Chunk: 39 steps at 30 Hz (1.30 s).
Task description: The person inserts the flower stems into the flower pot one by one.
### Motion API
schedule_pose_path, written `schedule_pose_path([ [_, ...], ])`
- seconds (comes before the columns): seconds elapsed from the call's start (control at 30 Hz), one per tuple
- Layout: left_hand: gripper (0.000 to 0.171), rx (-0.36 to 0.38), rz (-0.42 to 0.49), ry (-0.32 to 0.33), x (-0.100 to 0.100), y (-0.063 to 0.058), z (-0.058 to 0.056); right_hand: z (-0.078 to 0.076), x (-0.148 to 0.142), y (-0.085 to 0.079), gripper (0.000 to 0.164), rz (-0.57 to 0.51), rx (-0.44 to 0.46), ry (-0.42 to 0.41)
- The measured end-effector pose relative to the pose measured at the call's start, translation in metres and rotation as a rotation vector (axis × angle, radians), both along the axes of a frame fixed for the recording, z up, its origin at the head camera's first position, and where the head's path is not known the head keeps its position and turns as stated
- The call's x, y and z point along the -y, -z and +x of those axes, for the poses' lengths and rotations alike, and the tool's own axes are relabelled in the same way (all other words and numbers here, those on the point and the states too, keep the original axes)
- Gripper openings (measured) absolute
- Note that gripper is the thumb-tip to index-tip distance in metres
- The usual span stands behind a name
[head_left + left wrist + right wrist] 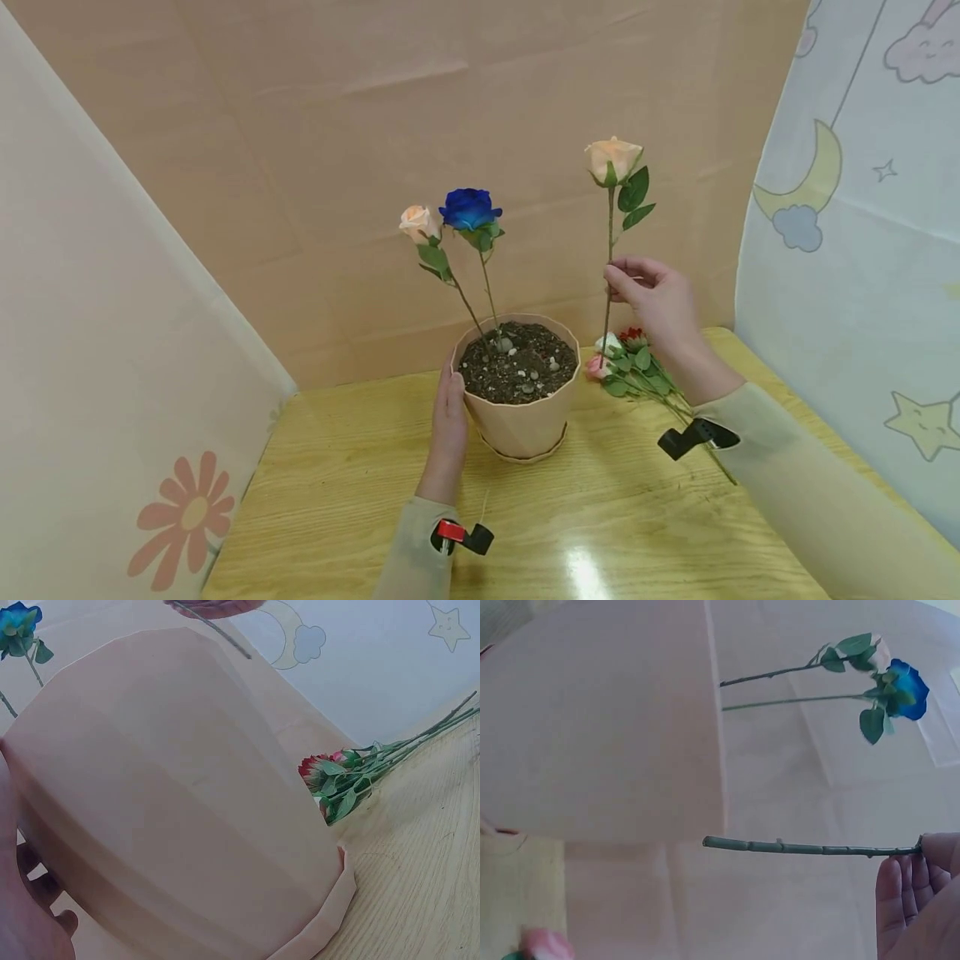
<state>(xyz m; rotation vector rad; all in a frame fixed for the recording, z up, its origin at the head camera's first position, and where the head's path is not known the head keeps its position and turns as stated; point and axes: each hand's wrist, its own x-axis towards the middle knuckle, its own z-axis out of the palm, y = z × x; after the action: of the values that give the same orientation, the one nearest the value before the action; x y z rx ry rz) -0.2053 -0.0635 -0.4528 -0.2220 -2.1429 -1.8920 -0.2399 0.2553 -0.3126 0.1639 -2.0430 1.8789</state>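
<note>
A pale peach rose [613,160] stands upright in my right hand [660,304], which pinches its stem between thumb and fingers. In the right wrist view the lower stem [802,848] sticks out past the fingers, its cut end beside the pot's rim. My left hand [450,417] lies with straight fingers against the left side of the beige flowerpot [517,425]. Dark soil with pebbles [525,367] fills the pot. A blue rose [469,210] and a smaller peach rose [418,223] stand in the soil, both leaning left.
On the wooden table [345,475], right of the pot, lies a bunch of roses [637,367] with red, pink and white heads. A saucer [525,457] sits under the pot. Cloth walls enclose the back and sides; the right cloth [847,292] carries moon and star prints.
</note>
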Motion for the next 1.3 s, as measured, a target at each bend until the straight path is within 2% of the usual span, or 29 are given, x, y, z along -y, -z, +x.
schedule_pose_path([
  [0.2,0.062,-0.017,-0.034,-0.019,0.000,0.001,-0.001,-0.004,0.024,-0.015,0.041,-0.042,-0.085,-0.002],
  [0.37,0.062,-0.023,-0.035,-0.022,0.000,0.000,-0.001,-0.010,0.042,-0.019,0.035,-0.079,-0.142,-0.039],
  [0.77,0.061,-0.030,-0.017,-0.020,0.000,0.001,-0.001,-0.034,0.078,0.002,0.024,0.074,-0.133,-0.050],
  [1.3,0.062,0.000,-0.027,-0.030,-0.001,0.000,-0.001,-0.046,0.094,0.018,0.026,0.215,-0.141,-0.033],
])
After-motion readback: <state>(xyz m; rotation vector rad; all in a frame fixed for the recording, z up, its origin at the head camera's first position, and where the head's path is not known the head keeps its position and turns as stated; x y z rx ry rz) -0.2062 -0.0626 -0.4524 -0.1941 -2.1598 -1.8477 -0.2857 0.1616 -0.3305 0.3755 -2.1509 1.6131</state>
